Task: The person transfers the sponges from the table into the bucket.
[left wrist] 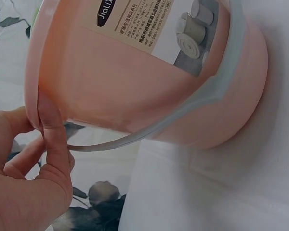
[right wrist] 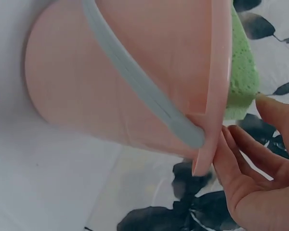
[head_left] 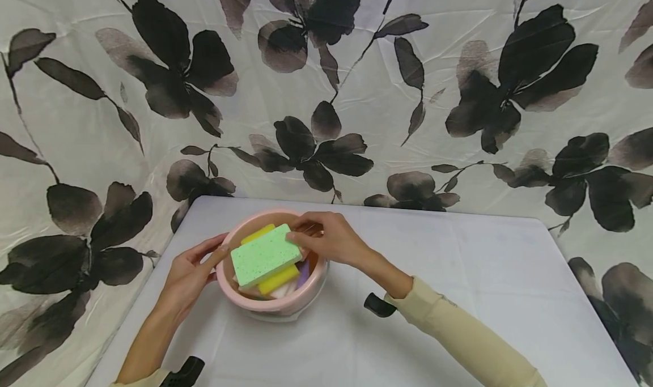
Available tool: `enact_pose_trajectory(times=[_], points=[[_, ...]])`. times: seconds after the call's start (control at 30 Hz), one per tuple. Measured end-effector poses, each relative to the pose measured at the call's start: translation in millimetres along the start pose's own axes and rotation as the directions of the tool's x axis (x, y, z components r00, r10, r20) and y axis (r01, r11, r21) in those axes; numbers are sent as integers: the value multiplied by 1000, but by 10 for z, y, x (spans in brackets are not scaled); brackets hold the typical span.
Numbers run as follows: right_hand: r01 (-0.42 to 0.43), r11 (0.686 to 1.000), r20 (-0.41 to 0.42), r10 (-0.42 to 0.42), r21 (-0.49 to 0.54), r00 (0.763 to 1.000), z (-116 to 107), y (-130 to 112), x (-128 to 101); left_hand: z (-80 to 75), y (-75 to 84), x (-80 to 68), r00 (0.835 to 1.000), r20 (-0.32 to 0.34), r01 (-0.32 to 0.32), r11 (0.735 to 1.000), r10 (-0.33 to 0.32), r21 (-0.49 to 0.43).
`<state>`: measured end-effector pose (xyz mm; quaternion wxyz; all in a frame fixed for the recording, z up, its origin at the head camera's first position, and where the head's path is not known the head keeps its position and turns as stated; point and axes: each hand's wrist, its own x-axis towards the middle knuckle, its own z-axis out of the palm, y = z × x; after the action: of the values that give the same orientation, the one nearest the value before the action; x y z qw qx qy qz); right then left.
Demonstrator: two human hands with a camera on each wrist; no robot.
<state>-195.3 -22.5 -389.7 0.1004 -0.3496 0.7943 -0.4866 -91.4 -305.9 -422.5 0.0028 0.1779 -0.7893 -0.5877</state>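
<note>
A pink bucket [head_left: 285,303] stands on the white tabletop with several items inside. On top lies a speckled green sponge [head_left: 266,256], above a yellow sponge [head_left: 279,279]. My left hand [head_left: 185,276] pinches the left rim, thumb and fingers on either side of it in the left wrist view. At the far right rim is my right hand [head_left: 334,238]; its fingers touch the rim from outside and its thumb tip meets the green sponge's corner. Down the front hangs the bucket's pale grey handle [right wrist: 135,84].
Beneath the sponges a purple piece [head_left: 304,272] and a whitish piece [head_left: 285,288] show partly. The bucket's wall carries a printed label [left wrist: 144,29]. A flowered cloth [head_left: 403,115] hangs behind the white table [head_left: 459,296]. Each wrist bears a black camera mount [head_left: 380,305].
</note>
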Motion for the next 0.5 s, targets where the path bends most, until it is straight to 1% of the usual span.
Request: enact_pose_trajectory(times=[0.13, 0.33, 0.5], points=[[-5, 1000, -26, 5, 14, 1000, -74, 23, -63, -4, 5, 1, 1000, 2, 8, 1000, -8, 10], [-52, 998, -67, 53, 22, 996, -203, 84, -181, -11, 9, 10, 1000, 13, 8, 1000, -9, 14], [-74, 995, -103, 80, 65, 991, -313, 174, -292, -5, 15, 14, 1000, 15, 10, 1000, -10, 18]])
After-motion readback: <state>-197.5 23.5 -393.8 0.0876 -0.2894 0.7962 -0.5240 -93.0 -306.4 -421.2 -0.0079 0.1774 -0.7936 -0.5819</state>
